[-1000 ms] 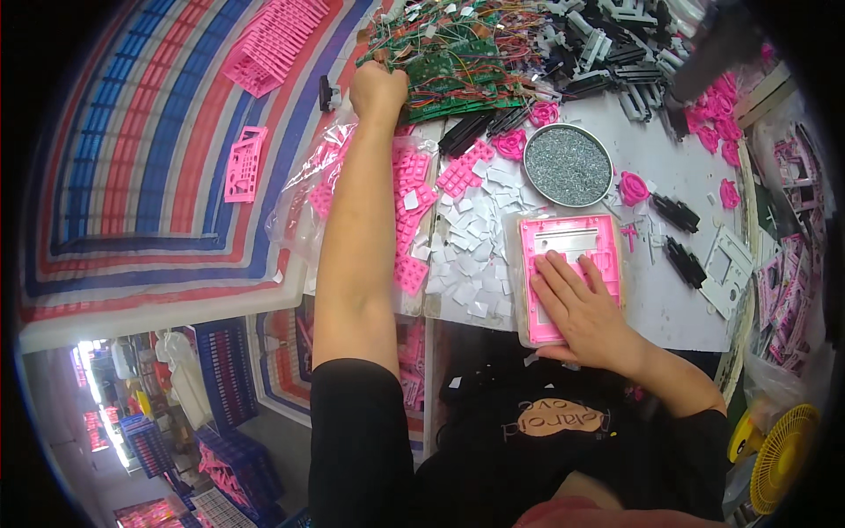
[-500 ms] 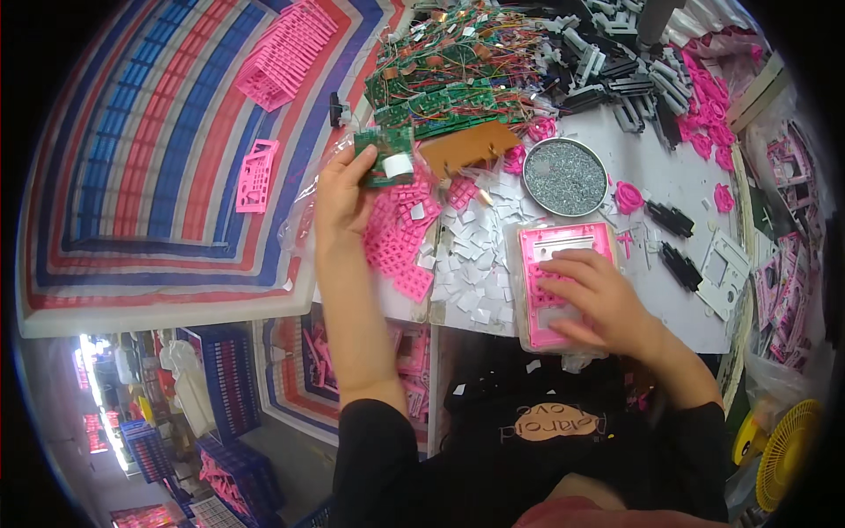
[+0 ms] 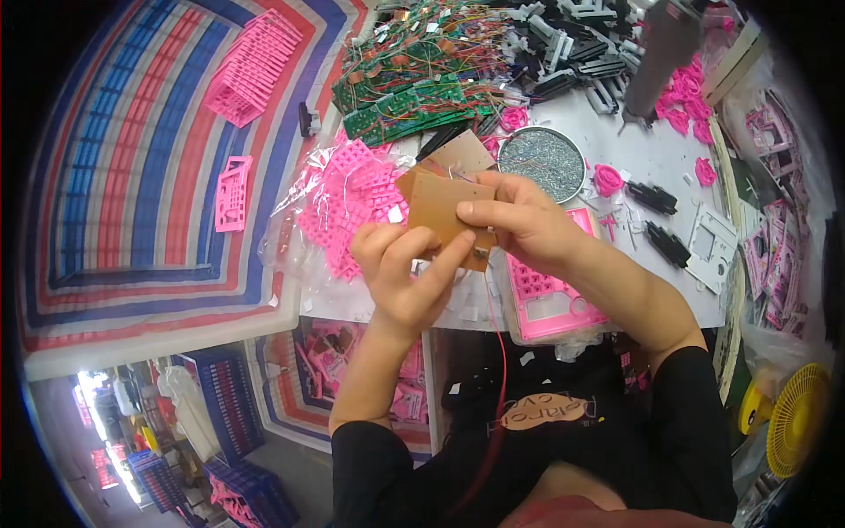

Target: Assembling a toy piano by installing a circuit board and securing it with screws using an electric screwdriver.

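Observation:
Both my hands hold a brown circuit board [image 3: 437,207] over the middle of the table, its plain brown side up. My left hand [image 3: 400,273] grips its lower left part, fingers bent around the edge. From the right, my right hand [image 3: 519,216] pinches it with the thumb on top. A red wire [image 3: 504,352] hangs down from the board toward my lap. Behind it lies another brown board [image 3: 471,151]. Just right of and below my right hand is a pink plastic panel [image 3: 550,304] with rows of holes, lying on a wrapped block.
A round tin of small screws [image 3: 546,163] stands beyond my right hand. Wired green boards [image 3: 414,101] are heaped at the back, pink keypads [image 3: 343,198] at left. Black clips [image 3: 653,197] and a white frame [image 3: 711,246] lie right. Pink panels [image 3: 255,70] stand on striped sheeting.
The green board in my left hand has come rightward and is turned brown side up. My right hand has left the pink panel and now grips the board too. The view has shifted slightly.

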